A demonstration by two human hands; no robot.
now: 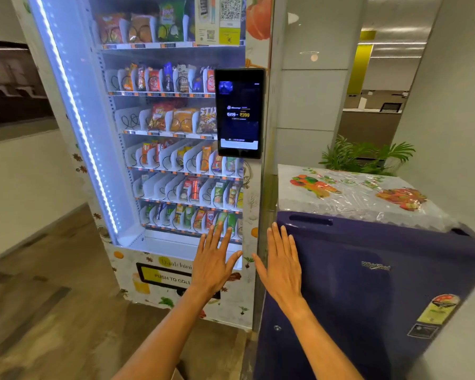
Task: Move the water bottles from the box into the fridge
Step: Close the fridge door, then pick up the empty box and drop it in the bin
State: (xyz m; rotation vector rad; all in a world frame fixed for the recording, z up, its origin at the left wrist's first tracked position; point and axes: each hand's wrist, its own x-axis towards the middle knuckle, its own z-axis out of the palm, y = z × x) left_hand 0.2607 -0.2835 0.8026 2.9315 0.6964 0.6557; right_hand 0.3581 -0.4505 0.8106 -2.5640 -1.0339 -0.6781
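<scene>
We hold our left hand and right hand out flat, fingers spread, gripping nothing. Beyond the left hand stands the vending machine, its shelves holding snack packets. Just right of the right hand is the blue fridge, door closed, its contents hidden, a plastic sheet over its top.

So the fridge is a smallish dark blue-purple one in the lower right of the frame, standing upright with its door shut. It's got a recessed grip slot along the door's top edge, a silver brand logo mid-door (too blurry to read), a yellow-green sticker further down, and a clear fruit-print plastic cover over the top.
</scene>
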